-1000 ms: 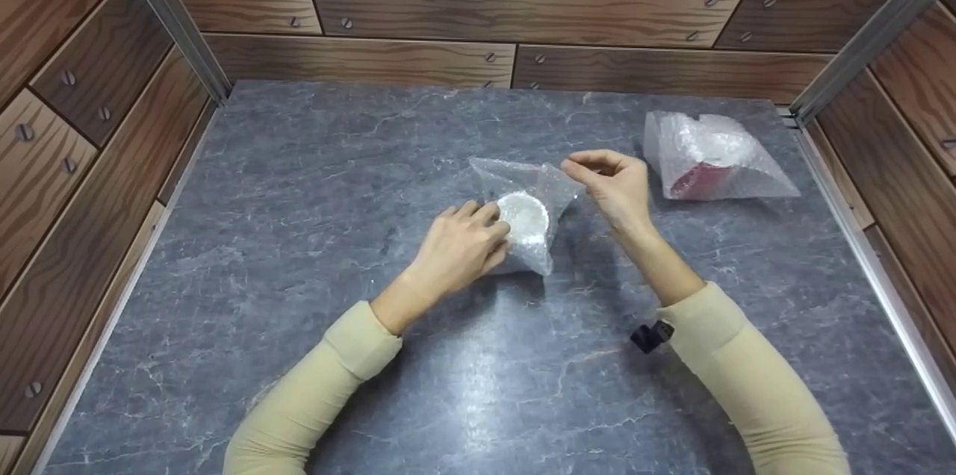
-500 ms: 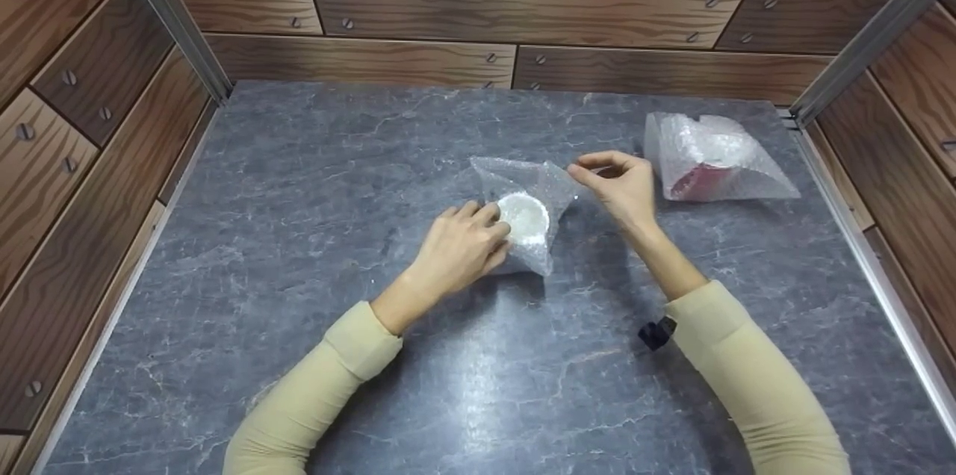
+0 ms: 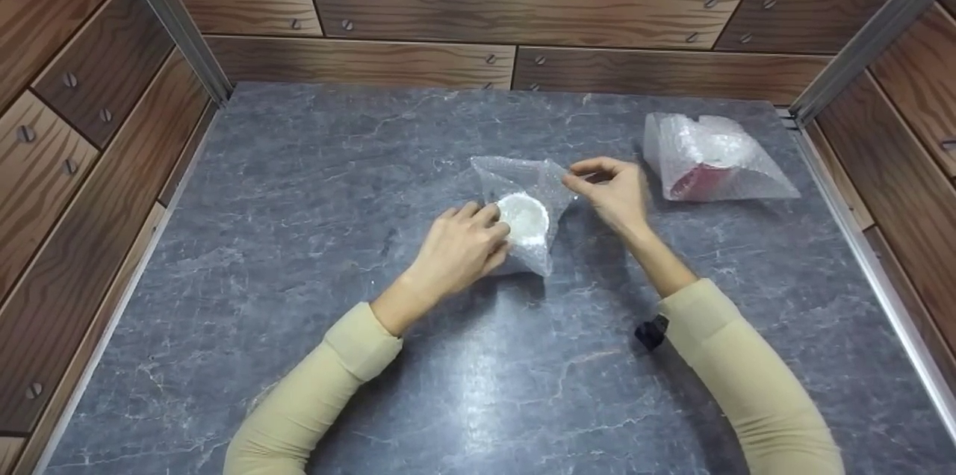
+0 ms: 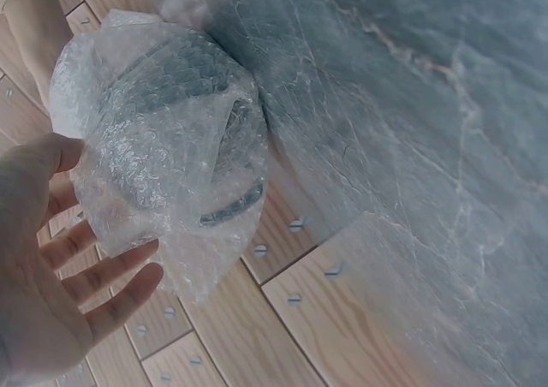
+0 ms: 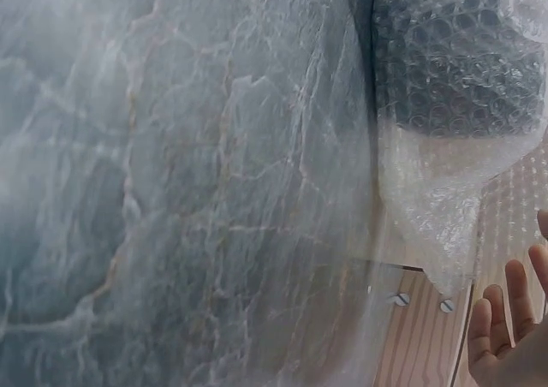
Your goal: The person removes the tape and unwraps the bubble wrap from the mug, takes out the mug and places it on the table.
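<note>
A clear bubble-wrap bag (image 3: 534, 258) stands mid-table around a round, white-topped thing (image 3: 523, 217); in the right wrist view, dark sides (image 5: 462, 70) show through the bubbles. My left hand (image 3: 455, 243) holds the bag from its left side, fingertips curled at the round top. In the left wrist view, the thumb and spread fingers of that hand (image 4: 51, 267) lie against the wrap. Up at the bag's right corner, the thumb and forefinger of my right hand (image 3: 616, 195) pinch the loose film, while its other fingers (image 5: 518, 301) stay loosely bent.
Another bubble-wrapped parcel (image 3: 721, 157), with something red inside, stands at the back right of the grey marbled table (image 3: 299, 161). Wood-patterned walls (image 3: 523, 8) and metal posts (image 3: 168, 16) enclose the back and sides. A small black device (image 3: 650, 333) hangs at the right cuff.
My right hand shifted slightly right, then back left and a little down at the bag's corner. The left hand and the bag's body stay in place.
</note>
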Demonstrator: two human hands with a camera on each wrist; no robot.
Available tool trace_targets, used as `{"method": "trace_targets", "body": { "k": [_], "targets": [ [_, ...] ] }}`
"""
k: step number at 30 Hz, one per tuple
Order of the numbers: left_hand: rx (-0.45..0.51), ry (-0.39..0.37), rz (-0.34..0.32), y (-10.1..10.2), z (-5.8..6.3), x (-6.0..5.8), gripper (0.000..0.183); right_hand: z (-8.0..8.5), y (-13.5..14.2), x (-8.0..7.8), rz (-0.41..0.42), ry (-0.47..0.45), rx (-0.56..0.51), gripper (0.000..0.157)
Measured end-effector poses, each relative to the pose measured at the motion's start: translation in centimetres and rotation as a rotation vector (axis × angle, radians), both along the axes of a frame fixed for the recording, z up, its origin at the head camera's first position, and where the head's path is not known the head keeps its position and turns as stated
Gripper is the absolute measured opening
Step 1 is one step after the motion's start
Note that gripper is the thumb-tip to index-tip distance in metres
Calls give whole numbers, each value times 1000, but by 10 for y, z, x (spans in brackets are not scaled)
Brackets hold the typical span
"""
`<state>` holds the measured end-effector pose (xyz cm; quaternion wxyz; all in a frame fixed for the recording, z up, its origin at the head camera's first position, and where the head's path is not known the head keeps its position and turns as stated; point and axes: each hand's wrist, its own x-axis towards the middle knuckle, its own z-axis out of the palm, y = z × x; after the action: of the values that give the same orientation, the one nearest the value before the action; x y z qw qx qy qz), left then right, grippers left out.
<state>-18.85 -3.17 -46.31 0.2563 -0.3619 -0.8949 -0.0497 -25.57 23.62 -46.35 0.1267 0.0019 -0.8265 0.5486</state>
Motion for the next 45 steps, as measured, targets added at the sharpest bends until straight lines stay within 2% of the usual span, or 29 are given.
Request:
{"method": "trace_targets", "body": {
  "k": [12,20,31,39,45],
  "targets": [
    [6,-2,-3,0,-1,1,20,-9,-2,-16,6,-16,-30,21],
    [5,15,-4,-1,-2,1,21,-11,0,-26,-4,-33,32,21],
    [-9,4,0,0,-1,1,21,-18,0,-41,-24,-46,52,21],
    [0,-16,-3,-1,1,1,21,-19,0,-52,-53,-86,129,23],
    [-6,-19,-1,-1,1,1,21,-23,0,-57,-38,-90,176,20]
  ]
}}
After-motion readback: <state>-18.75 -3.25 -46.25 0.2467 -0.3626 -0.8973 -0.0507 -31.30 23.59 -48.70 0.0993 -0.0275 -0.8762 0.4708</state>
